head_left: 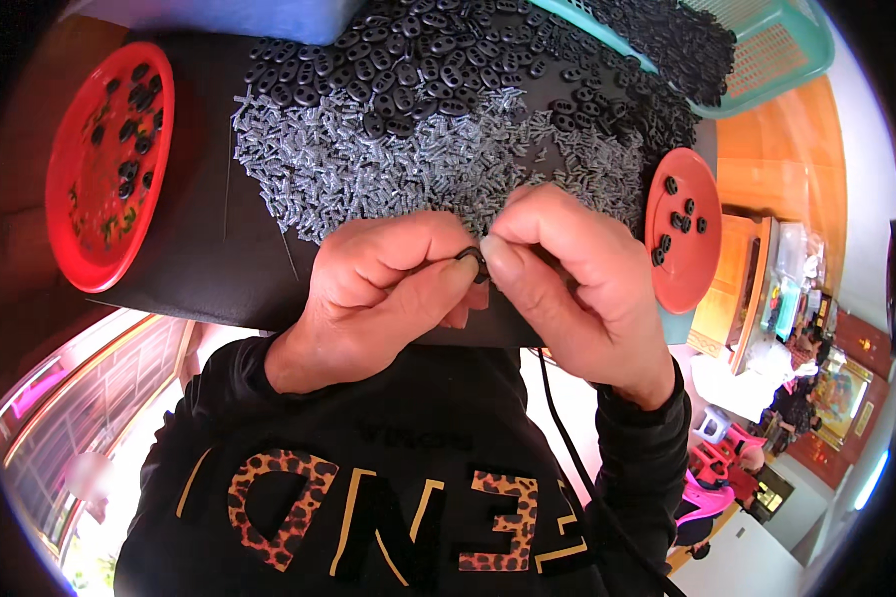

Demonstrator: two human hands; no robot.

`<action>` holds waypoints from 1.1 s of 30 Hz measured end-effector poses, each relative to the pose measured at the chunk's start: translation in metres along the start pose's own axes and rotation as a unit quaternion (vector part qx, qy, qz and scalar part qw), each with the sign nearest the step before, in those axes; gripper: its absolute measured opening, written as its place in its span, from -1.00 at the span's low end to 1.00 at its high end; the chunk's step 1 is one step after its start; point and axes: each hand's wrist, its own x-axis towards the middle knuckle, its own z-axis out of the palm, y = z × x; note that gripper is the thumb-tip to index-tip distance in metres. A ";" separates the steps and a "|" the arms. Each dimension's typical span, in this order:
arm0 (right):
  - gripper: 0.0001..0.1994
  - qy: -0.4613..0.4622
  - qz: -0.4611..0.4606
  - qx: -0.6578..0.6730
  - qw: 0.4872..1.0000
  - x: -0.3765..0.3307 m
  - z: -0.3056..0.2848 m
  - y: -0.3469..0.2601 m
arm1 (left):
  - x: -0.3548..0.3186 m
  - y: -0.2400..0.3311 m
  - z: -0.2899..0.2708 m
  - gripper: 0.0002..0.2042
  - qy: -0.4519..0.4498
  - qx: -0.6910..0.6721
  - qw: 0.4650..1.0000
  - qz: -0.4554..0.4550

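Both the left hand (373,289) and right hand (577,284) have a grip pinched tight on one small black oval plastic piece (471,261), so I'd keep it steady above the heap of little grey metal pins (398,164).

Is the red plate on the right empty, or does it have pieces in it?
Not empty. The right red plate holds a handful of black oval pieces scattered over its upper part; most of its surface is bare.

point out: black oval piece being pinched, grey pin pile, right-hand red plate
black oval piece (471,261), head view, on its visible curved edge between the fingertips.
grey pin pile (398,164), head view, on the middle of the heap.
right red plate (689,284), head view, on its bare lower surface.
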 end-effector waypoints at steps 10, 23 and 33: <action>-0.95 -0.048 0.032 -0.092 0.994 0.009 -0.016 -0.003 | 0.004 -0.001 -0.004 -0.91 -0.002 -0.025 1.000 -0.019; -0.96 -0.059 0.113 -0.417 0.900 0.073 -0.133 0.106 | -0.001 0.001 -0.009 -0.87 0.013 -0.060 0.992 -0.107; -0.87 -0.025 0.128 -0.368 0.921 0.075 -0.116 0.111 | -0.005 0.000 -0.003 -0.84 0.035 -0.047 0.994 -0.092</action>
